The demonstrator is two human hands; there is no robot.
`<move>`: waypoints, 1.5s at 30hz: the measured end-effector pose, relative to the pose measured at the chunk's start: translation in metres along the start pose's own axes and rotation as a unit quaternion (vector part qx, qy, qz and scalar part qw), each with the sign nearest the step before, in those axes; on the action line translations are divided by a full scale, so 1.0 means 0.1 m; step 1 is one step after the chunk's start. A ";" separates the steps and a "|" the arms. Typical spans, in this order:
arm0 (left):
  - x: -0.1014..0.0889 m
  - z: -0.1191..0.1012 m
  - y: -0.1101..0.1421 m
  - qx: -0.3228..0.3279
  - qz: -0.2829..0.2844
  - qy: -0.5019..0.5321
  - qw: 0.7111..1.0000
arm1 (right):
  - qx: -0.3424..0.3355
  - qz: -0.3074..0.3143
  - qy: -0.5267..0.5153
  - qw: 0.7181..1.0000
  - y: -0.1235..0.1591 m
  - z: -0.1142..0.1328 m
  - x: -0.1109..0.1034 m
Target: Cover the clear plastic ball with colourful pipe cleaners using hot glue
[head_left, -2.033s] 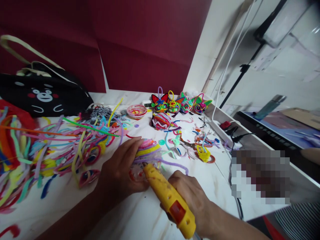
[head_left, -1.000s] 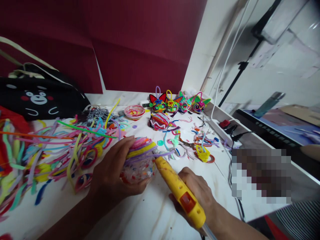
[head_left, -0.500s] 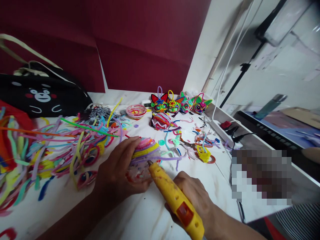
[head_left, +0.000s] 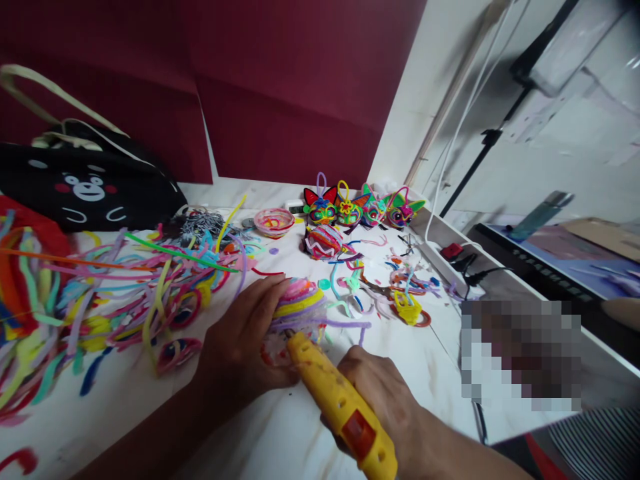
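Observation:
My left hand [head_left: 245, 340] is closed around a rounded clear plastic piece [head_left: 297, 303], partly wound with pink, yellow and purple pipe cleaners. A loose purple pipe cleaner [head_left: 350, 324] sticks out from its right side. In my right hand [head_left: 377, 387] is a yellow hot glue gun [head_left: 330, 393], its nozzle against or very near the clear lower part of the piece. My left palm hides the piece's left side. The fingers of my right hand are mostly hidden behind the glue gun.
Piled pipe cleaners [head_left: 115, 287] cover the left. Behind are a black bag [head_left: 90, 187], a coiled bowl [head_left: 274, 222] and several colourful animal-head ornaments [head_left: 323, 210]. Scissors [head_left: 385, 288] lie among scraps at right, near a power strip [head_left: 460, 273] and cables.
The glue gun's tip moved right along the piece, then came back left to its lower side. The loose purple pipe cleaner shifted with it. My left hand keeps its hold.

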State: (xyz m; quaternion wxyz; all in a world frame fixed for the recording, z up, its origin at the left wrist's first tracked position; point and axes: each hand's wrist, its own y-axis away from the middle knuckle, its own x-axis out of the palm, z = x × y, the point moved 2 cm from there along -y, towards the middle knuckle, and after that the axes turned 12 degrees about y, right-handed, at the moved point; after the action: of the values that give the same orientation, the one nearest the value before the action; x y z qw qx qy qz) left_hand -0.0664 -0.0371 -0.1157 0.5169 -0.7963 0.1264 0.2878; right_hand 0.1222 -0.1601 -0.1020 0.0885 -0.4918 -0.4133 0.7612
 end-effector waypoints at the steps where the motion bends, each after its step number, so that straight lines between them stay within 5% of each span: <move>1: 0.00 0.00 0.00 0.007 -0.001 -0.001 1.000 | -0.001 -0.001 0.003 1.000 0.01 -0.01 0.00; 16: -0.03 0.01 -0.05 0.007 -0.036 -0.016 0.999 | 0.015 -0.014 0.038 0.999 0.13 -0.13 -0.02; 37: -0.06 0.03 -0.07 -0.014 -0.046 -0.007 0.999 | 0.128 0.010 0.031 0.991 0.24 -0.22 -0.04; 41: -0.07 0.19 -0.06 -0.101 -0.047 0.003 0.994 | 0.112 0.046 0.021 0.992 0.18 -0.22 -0.08; 45: -0.11 0.31 -0.09 -0.142 -0.064 -0.009 0.988 | 0.080 0.163 0.012 0.983 0.15 -0.22 -0.05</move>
State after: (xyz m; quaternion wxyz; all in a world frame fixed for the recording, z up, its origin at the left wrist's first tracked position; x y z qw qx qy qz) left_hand -0.0811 -0.0071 -0.1117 0.4176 -0.8651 0.0282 0.2764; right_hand 0.1472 -0.1604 -0.1128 0.0073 -0.5533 -0.2638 0.7901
